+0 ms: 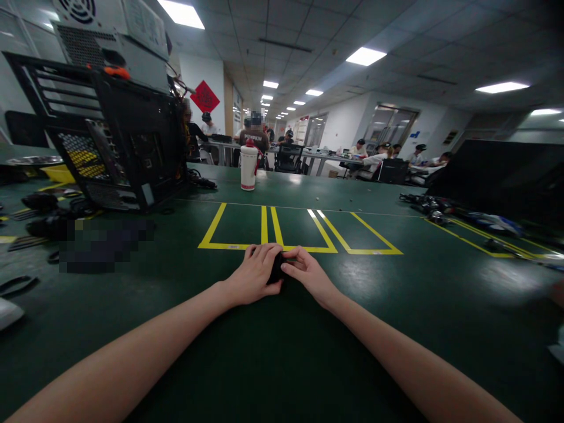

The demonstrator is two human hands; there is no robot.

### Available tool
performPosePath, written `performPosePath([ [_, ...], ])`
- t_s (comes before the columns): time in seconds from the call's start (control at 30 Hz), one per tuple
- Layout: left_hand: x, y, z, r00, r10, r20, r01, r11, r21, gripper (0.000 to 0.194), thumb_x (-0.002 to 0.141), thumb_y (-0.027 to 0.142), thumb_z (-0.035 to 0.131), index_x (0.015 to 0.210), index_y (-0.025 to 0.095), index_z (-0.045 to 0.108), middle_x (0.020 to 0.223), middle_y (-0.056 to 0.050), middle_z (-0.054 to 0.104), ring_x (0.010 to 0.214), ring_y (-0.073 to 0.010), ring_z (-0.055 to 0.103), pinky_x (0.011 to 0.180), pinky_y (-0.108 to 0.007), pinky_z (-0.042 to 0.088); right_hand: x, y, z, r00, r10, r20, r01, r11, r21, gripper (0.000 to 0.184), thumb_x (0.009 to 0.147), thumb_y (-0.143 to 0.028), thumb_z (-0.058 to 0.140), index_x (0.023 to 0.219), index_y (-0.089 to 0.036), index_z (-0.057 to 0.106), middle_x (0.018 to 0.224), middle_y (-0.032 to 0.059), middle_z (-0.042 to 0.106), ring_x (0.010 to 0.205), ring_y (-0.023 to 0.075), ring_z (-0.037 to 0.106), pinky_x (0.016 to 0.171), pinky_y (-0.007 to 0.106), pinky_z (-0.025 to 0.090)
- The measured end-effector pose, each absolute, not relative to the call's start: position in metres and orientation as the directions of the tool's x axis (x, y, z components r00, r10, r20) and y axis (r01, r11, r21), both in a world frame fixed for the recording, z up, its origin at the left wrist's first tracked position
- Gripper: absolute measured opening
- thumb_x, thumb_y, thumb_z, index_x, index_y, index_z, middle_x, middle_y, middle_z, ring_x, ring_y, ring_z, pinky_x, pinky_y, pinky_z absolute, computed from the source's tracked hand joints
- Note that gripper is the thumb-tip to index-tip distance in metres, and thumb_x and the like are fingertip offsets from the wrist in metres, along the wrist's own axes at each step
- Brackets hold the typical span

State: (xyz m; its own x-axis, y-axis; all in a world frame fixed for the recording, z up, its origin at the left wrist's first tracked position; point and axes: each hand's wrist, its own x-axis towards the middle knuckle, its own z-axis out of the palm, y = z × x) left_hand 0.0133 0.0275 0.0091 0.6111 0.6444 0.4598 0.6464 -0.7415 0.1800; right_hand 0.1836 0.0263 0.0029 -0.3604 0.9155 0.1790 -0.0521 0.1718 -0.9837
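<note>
Between my two hands is a small black object [277,268], mostly covered by fingers, so its kind does not show. My left hand [255,273] wraps over it from the left, thumb below and fingers on top. From the right, my right hand [307,273] pinches at its edge with thumb and forefinger. Both hands are low over the green table [282,364], just in front of the yellow tape outlines [304,248].
A black computer case [127,147] stands at the left, with a metal box on top. A white lidded cup [248,169] stands beyond the tape. Cables [423,205] and a dark monitor [502,182] are at the right. Several people sit at desks farther back.
</note>
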Motion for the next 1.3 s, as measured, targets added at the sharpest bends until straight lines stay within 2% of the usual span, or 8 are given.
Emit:
performPosePath([
  [0.2,0.0136,0.0258,0.0112,0.612,0.645,0.458,0.645,-0.742,0.183,0.058,0.073,0.032,0.053,0.122,0.016,0.025,0.119,-0.012,0.040,0.109,-0.0256,0.039,0.094,-0.045,0.026,0.1839,0.0295,0.0009,-0.327,0.931,0.160,-0.016,0.164,-0.986,0.032,0.068,-0.023,0.061,0.098,-0.021,0.050,0.103,0.0036,0.055,0.099,0.0159,0.052,0.092,0.036,0.039],
  [0.37,0.0129,0.0257,0.0112,0.616,0.650,0.446,0.646,-0.740,0.188,0.058,0.072,0.031,0.054,0.121,0.016,0.026,0.120,-0.012,0.040,0.110,-0.0253,0.039,0.094,-0.044,0.026,0.1847,0.0280,0.0002,-0.393,0.904,0.166,-0.077,0.147,-0.986,0.036,0.063,-0.018,0.066,0.093,-0.022,0.048,0.102,0.0016,0.054,0.098,0.0162,0.053,0.090,0.036,0.041],
  [0.57,0.0143,0.0262,0.0096,0.601,0.644,0.473,0.647,-0.740,0.185,0.058,0.072,0.030,0.054,0.121,0.017,0.025,0.119,-0.011,0.041,0.109,-0.0255,0.039,0.093,-0.045,0.026,0.1838,0.0271,0.0005,-0.350,0.913,0.209,-0.037,0.209,-0.977,0.022,0.069,-0.024,0.061,0.087,-0.022,0.050,0.096,0.0005,0.054,0.096,0.0150,0.054,0.090,0.035,0.040],
  [0.73,0.0139,0.0261,0.0108,0.611,0.645,0.459,0.640,-0.744,0.192,0.057,0.073,0.031,0.053,0.121,0.017,0.025,0.119,-0.011,0.041,0.109,-0.0253,0.039,0.094,-0.045,0.026,0.1845,0.0299,-0.0005,-0.340,0.922,0.185,-0.021,0.189,-0.982,0.031,0.068,-0.022,0.061,0.097,-0.021,0.050,0.102,0.0031,0.054,0.100,0.0162,0.052,0.094,0.037,0.037],
  [0.9,0.0130,0.0265,0.0105,0.611,0.651,0.450,0.645,-0.739,0.195,0.058,0.072,0.032,0.053,0.121,0.016,0.026,0.119,-0.012,0.040,0.109,-0.0257,0.039,0.094,-0.045,0.026,0.1844,0.0275,-0.0007,-0.393,0.902,0.179,-0.091,0.156,-0.984,0.037,0.060,-0.017,0.068,0.090,-0.022,0.047,0.099,0.0008,0.054,0.096,0.0156,0.054,0.089,0.036,0.042],
  [1.1,0.0133,0.0262,0.0105,0.610,0.644,0.461,0.642,-0.743,0.188,0.057,0.073,0.031,0.053,0.121,0.016,0.025,0.118,-0.011,0.041,0.108,-0.0249,0.039,0.094,-0.044,0.026,0.1833,0.0263,0.0006,-0.324,0.923,0.210,-0.046,0.206,-0.977,0.019,0.070,-0.023,0.060,0.086,-0.021,0.050,0.095,0.0007,0.055,0.094,0.0150,0.054,0.088,0.034,0.042],
  [1.3,0.0137,0.0262,0.0099,0.608,0.643,0.466,0.641,-0.744,0.188,0.055,0.073,0.031,0.052,0.120,0.017,0.027,0.118,-0.011,0.041,0.107,-0.0248,0.040,0.093,-0.044,0.026,0.1845,0.0286,0.0006,-0.345,0.925,0.158,-0.013,0.163,-0.986,0.029,0.070,-0.022,0.059,0.098,-0.020,0.050,0.102,0.0038,0.055,0.098,0.0159,0.052,0.092,0.036,0.039],
])
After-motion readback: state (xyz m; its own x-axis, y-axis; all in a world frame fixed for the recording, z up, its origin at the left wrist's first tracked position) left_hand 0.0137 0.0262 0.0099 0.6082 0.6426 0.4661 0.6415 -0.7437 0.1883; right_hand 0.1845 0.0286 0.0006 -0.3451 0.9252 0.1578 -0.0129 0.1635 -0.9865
